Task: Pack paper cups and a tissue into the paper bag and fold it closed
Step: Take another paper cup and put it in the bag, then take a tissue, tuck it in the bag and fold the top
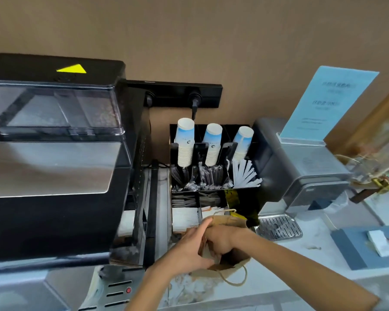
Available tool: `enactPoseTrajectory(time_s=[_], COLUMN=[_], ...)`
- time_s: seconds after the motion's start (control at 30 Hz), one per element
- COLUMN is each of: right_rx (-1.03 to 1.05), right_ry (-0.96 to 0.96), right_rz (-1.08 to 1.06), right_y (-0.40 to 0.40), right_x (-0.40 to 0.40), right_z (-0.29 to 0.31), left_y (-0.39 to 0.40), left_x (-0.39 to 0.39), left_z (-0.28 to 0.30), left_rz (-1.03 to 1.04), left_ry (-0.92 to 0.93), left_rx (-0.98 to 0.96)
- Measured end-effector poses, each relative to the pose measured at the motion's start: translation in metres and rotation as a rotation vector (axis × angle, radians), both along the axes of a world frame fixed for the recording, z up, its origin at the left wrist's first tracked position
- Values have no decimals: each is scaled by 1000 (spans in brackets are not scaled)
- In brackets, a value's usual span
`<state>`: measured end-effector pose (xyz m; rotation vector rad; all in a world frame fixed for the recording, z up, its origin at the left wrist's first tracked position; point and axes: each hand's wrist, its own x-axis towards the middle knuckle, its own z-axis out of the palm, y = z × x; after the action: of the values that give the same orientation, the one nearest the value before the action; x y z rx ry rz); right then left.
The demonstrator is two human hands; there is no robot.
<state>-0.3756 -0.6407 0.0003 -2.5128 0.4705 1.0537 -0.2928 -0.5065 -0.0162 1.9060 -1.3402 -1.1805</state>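
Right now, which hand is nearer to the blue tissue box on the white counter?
The right hand, reaching into the brown paper bag, left of the blue tissue box. The left hand holds the bag's far side, farther away.

The left hand [190,245] grips the near-left edge of the open bag [231,221] on the surface [312,261]. The right hand [220,242] reaches down inside it, fingers hidden. Behind stands a rack [252,194] with three stacks of cups [185,142].
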Motion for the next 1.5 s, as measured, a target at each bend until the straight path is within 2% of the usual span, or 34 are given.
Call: enactPoseTrajectory(time_s=[0.1, 0.2, 0.3, 0.4, 0.43, 0.5, 0.67, 0.8, 0.87, 0.93, 1.03, 1.13, 1.27, 1.4, 1.5], right_rx=[105, 213, 387, 515, 500, 300, -111, -397, -494, -514, -392, -386, -331, -246, -169], right_ry=[-101, -414, -774, -881, -867, -791, -487, -362, -233, -109, -34, 19, -62, -234, -312], right_rz=[26, -30, -339, -644, -744, -885, -1041, -1135, -1177, -1179, -1192, -1242, -1360, -1474, -1496], right_y=[-21, -46, -73, -111, -125, -154, -220, -293, -326, -348, -363, -368, -368, -362, -353], right_x=[-12, -41, -93, -171, -202, -266, -391, -447, -464, -476, -480, -474, -472, -474, -468], right_z=[30, 58, 68, 50, 38, 7, -71, -87, -86, -91, -103, -107, -109, -111, -108], left_y=[-5, -9, -8, -4, -4, -9, -7, -4, -8, -12, -12, -14, -15, -18, -18], left_x=[-9, -20, -30, -41, -46, -56, -67, -69, -69, -69, -72, -74, -77, -76, -73], left_z=[-4, -7, -9, -13, -15, -19, -29, -20, -12, -6, -4, -3, 0, 2, 1], left_rz=[38, 116, 183, 234, 249, 277, 397, 441, 461, 468, 482, 505, 500, 493, 485], left_ry=[-18, -12, -1, 50, 46, 59, 24, 3, -5, -8, 15, 27, 35, 42, 35], left_rx=[-2, -32, -61, -105, -111, -140, -152, -124, -107, -95, -72, -60, -43, -40, -37])
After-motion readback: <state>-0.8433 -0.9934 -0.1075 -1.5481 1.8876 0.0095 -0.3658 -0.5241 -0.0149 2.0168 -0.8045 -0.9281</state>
